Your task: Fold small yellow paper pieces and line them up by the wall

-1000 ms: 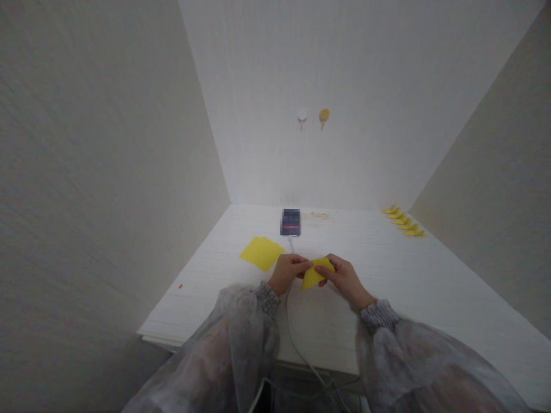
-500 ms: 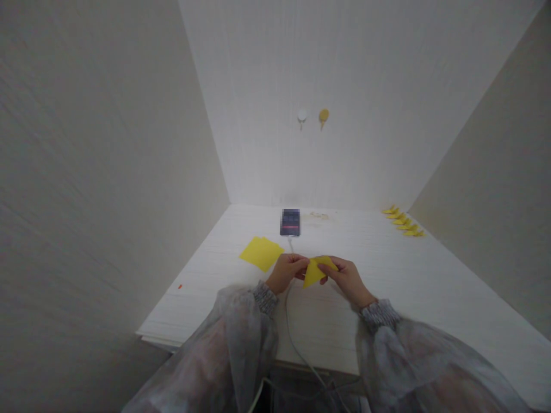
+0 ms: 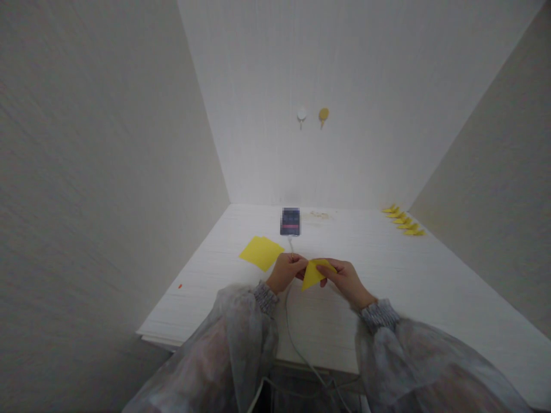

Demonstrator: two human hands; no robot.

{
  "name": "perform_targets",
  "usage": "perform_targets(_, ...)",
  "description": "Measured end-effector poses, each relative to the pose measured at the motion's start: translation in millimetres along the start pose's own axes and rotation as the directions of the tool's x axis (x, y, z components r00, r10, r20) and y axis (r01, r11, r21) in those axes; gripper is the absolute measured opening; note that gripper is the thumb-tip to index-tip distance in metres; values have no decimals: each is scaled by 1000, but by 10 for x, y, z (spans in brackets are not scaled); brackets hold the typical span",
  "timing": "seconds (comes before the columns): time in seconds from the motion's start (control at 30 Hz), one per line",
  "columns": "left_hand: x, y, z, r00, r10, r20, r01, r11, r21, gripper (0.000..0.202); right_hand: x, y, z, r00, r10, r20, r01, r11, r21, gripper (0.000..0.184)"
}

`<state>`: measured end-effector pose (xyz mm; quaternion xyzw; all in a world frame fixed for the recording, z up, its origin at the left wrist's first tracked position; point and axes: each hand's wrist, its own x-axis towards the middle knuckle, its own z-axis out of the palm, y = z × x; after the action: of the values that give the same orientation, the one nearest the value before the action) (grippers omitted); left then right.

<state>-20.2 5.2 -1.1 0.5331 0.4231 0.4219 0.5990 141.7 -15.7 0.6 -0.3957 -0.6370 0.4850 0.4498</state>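
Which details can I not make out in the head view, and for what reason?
Head view, device screen: unreadable, blurred into coarse blocks.
Head view, held yellow paper: partly covered by the left hand and right hand.
Head view, small yellow pieces: too small to read their folds.
Head view, cable: partly hidden by the left hand.
Head view, right sleeve: cut off by the bottom edge.

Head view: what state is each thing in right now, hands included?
Left hand: closed on the paper's edge
Right hand: closed, thumb over the paper
Held paper: folded, off the table
Loose paper: flat
Paper shapes: folded, in a row
Phone: lying flat, screen blurred
Cable: slack, end at phone
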Motion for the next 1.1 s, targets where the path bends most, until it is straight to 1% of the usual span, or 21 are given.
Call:
perform_targets(0.1, 4, 5, 11, 1000, -4, -25, 4, 1000, -14, 19, 8, -4, 0, 1000, -27, -15, 27, 1000, 6, 27)
perform_targets(0.2, -9, 29, 24, 1000, -11, -29, 9, 999, -48, 20, 19, 23, -5, 999, -47, -26, 48, 998, 42, 25)
perform_targets(0.33, -32, 69, 36, 1000, -8, -13, 6, 996, -89, 19, 34, 110, -6, 997, -47, -68, 56, 989, 138, 21)
perform_targets(0.43, -30, 72, 36, 1000, -11, -24, 7, 991, -131, 18, 39, 164, 8, 994, -43, -102, 66, 971, 231, 15)
perform_targets(0.57, -12, 44, 33, 1000, -11, -17, 8, 986, -168, 17, 33, 163, 30, 995, -24, -98, 51, 957, 284, 11)
perform_targets(0.7, -14, 27, 31, 1000, -5, 25, 9, 984, -180, 19, 23, 134, 32, 996, -30, -83, 52, 961, 271, 8)
perform_targets(0.93, -31, 46, 3, 997, -20, 80, 32, 987, -159, 26, 25, 110, -11, 989, -144, -22, 146, 968, 202, 6)
perform_targets(1.1, -22, 57, -6, 997, -24, 70, 33, 991, -131, 31, 26, 57, -4, 977, -214, 7, 210, 964, 166, 8)
